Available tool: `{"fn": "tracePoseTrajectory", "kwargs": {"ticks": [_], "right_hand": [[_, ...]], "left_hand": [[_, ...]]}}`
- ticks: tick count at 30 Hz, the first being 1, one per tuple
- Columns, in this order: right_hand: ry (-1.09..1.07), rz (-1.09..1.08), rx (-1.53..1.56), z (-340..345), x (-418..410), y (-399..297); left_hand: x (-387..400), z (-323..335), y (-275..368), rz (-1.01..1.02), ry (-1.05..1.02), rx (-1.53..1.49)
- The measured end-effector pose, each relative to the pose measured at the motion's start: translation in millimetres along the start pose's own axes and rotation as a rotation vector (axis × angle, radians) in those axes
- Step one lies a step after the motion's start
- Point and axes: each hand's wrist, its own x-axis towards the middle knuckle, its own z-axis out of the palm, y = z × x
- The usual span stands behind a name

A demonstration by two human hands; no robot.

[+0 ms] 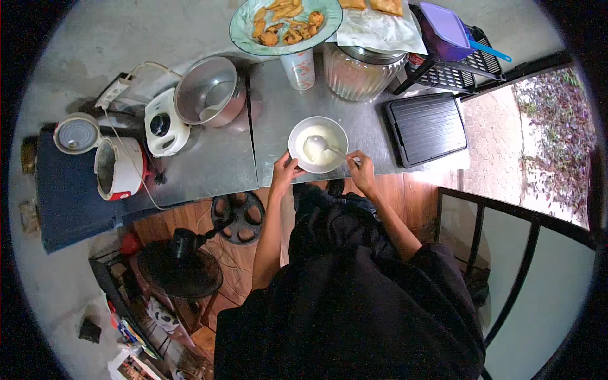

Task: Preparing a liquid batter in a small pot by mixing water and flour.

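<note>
A white bowl (295, 142) stands near the front edge of the metal-topped table, with a creamy white mixture (311, 154) inside. My left hand (285, 172) steadies the bowl at its lower left, thumb against the rim. In my right hand (361, 170) is the handle of a metal spoon (338, 152), which enters the bowl over its right side. The spoon's rounded head rests in the white mixture.
Behind the bowl are a green plate of fried food (285, 47), a plastic cup (299, 71) and a ribbed glass jar (365, 76). A black ridged grill (427, 128) lies right. Left stand a metal pot (209, 90), a white appliance (166, 123) and an open rice cooker (121, 166).
</note>
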Motion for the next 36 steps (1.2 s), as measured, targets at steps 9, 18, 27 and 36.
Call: {"fn": "tracePoseTrajectory", "kwargs": {"ticks": [9, 18, 27, 36], "right_hand": [[0.056, 0.040, -0.207, 10, -17, -28], [0.250, 0.096, -0.192, 38, -43, -45], [0.568, 0.126, -0.089, 73, -54, -15], [0.556, 0.168, -0.164, 80, -64, -18]], "left_hand": [[14, -7, 4, -0.065, -0.086, 0.007], [14, -14, -4, -0.165, -0.211, -0.042], [10, -36, -5, -0.289, -0.285, 0.009], [30, -34, 1, -0.095, -0.228, 0.117]]}}
